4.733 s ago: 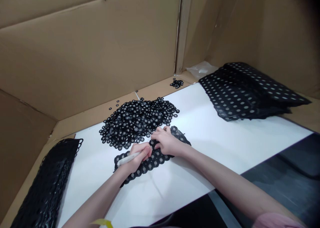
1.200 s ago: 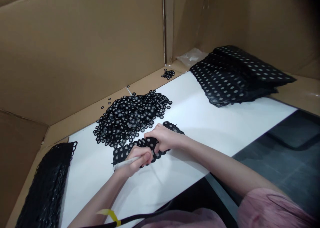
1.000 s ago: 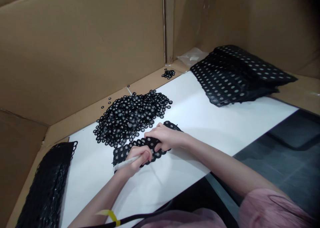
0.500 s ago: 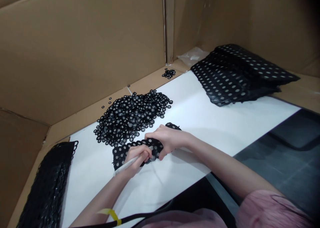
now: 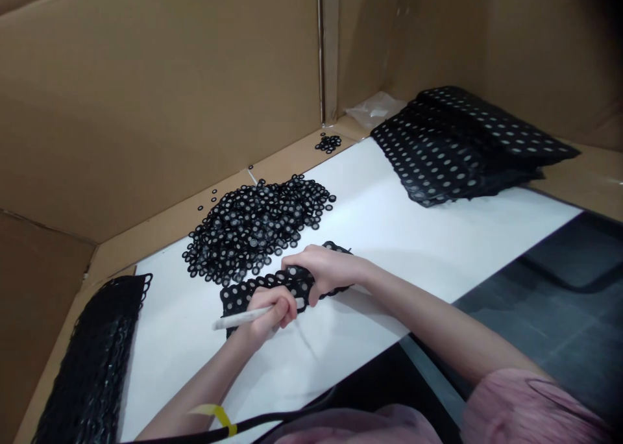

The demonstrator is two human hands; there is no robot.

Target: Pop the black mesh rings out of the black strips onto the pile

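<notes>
My left hand (image 5: 274, 311) is closed around a white pen-like stick (image 5: 238, 318), its tip at the front edge of a narrow black sheet (image 5: 234, 298) dotted with pale round spots. My right hand (image 5: 325, 269) grips the same sheet near its middle, thumb at the front edge and fingers over the far side. The part of the sheet under both hands is hidden. Just behind it lies a big heap of small black rings (image 5: 257, 223), many with grey centres.
A stack of black spotted sheets (image 5: 452, 145) lies at the right rear. At the left stands a pile of black sheets with open holes (image 5: 87, 359). A few loose rings (image 5: 329, 143) and a clear plastic bag (image 5: 374, 110) sit by the cardboard walls (image 5: 195, 93).
The stick in my left hand has swung flatter, its back end rising and moving left. The sheet's front edge has shifted slightly; my right hand keeps its grip with barely any motion.
</notes>
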